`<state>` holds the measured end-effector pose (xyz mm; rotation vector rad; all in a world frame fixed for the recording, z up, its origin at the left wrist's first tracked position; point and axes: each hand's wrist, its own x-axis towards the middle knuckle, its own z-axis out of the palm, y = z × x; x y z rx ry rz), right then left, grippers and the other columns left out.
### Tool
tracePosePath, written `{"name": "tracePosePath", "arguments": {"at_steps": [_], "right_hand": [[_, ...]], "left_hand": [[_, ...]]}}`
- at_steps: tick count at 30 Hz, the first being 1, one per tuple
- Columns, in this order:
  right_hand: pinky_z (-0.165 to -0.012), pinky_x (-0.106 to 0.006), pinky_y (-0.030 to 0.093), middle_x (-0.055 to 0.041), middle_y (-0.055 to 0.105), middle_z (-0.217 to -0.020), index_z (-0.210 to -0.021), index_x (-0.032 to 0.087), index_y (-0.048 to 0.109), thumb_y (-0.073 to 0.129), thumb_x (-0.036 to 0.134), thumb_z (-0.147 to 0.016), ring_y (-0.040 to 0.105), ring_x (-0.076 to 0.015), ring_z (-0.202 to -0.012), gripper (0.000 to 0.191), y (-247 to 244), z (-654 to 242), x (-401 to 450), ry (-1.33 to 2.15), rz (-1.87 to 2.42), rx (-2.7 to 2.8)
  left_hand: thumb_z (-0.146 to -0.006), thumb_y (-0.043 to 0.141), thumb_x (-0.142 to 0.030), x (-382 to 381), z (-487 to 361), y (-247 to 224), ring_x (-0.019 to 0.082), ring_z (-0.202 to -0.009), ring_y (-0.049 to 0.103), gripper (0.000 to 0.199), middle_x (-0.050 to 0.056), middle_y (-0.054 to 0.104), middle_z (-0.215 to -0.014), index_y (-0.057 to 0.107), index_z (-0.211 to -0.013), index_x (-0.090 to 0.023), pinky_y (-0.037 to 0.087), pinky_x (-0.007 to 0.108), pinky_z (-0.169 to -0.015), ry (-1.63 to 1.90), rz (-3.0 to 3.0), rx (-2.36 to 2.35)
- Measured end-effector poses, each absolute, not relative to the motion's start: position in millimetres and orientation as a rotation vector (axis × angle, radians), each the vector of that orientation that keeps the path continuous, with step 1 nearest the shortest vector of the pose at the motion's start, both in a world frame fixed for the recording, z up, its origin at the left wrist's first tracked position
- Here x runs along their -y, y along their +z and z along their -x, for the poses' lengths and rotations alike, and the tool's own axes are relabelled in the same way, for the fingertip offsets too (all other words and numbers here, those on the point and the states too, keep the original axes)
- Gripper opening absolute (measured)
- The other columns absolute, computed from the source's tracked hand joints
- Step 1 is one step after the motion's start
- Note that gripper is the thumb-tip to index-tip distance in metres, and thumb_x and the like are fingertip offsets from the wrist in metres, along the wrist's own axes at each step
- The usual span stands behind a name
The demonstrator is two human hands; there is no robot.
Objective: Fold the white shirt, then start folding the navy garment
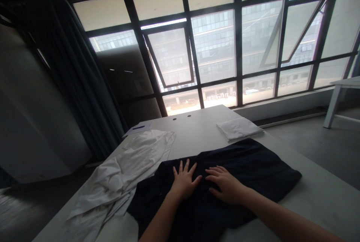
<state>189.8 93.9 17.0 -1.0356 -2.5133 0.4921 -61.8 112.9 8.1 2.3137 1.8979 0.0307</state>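
Observation:
A dark navy garment (253,167) lies spread on the white table (197,133), slightly rumpled. My left hand (184,180) rests flat on it with the fingers spread, and my right hand (225,184) lies on it a little to the right, fingers slightly curled. Neither hand grips the cloth. A crumpled white garment (118,178) lies to the left of the dark one, its edge close to my left hand. Farther off sits a folded white cloth (239,128).
A sheet of paper (137,129) with a blue pen lies at the table's far left corner. Two small round holes mark the far end of the table. A large window and a dark curtain stand beyond, and a white table leg stands at right.

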Motion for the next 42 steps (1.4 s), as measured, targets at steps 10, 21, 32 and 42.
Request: {"name": "tracePosePath", "arguments": {"at_steps": [10,21,32,42], "right_hand": [[-0.122,-0.056,0.025,-0.0089,0.054,-0.153,-0.136,0.03,0.065,0.06,0.044,-0.09,0.046,-0.0327,-0.143,0.049,17.4,-190.5,-94.7,0.504,1.029,2.505],[-0.122,-0.056,0.025,-0.0088,0.054,-0.154,-0.137,0.029,0.064,0.059,0.044,-0.091,0.045,-0.0325,-0.144,0.049,17.0,-190.2,-94.9,0.496,1.033,2.518],[-0.122,-0.055,0.025,-0.0085,0.054,-0.154,-0.136,0.03,0.065,0.06,0.044,-0.09,0.046,-0.0324,-0.143,0.049,17.4,-190.1,-94.5,0.51,1.029,2.497],[-0.122,-0.056,0.025,-0.0087,0.054,-0.153,-0.137,0.029,0.065,0.06,0.044,-0.09,0.045,-0.0322,-0.144,0.049,16.1,-190.2,-95.1,0.503,1.033,2.503]], "left_hand": [[-0.097,0.024,-0.079,-109.9,58.1,14.9,0.043,-0.155,-0.001,0.076,0.003,0.007,-0.172,0.023,-0.162,-0.04,0.003,0.073,-0.118,-0.032,-2.305,-1.91],[-0.097,0.022,-0.079,-110.5,58.8,13.8,0.044,-0.155,-0.001,0.076,0.004,0.008,-0.172,0.023,-0.162,-0.039,0.003,0.074,-0.117,-0.034,-2.314,-1.914],[-0.097,0.024,-0.08,-110.7,59.3,13.0,0.043,-0.155,-0.001,0.075,0.003,0.008,-0.172,0.024,-0.161,-0.042,0.003,0.074,-0.117,-0.007,-2.312,-1.909],[-0.097,0.024,-0.079,-109.6,58.3,16.5,0.044,-0.155,-0.001,0.076,0.003,0.008,-0.172,0.024,-0.162,-0.04,0.002,0.074,-0.117,-0.018,-2.298,-1.905]]}}
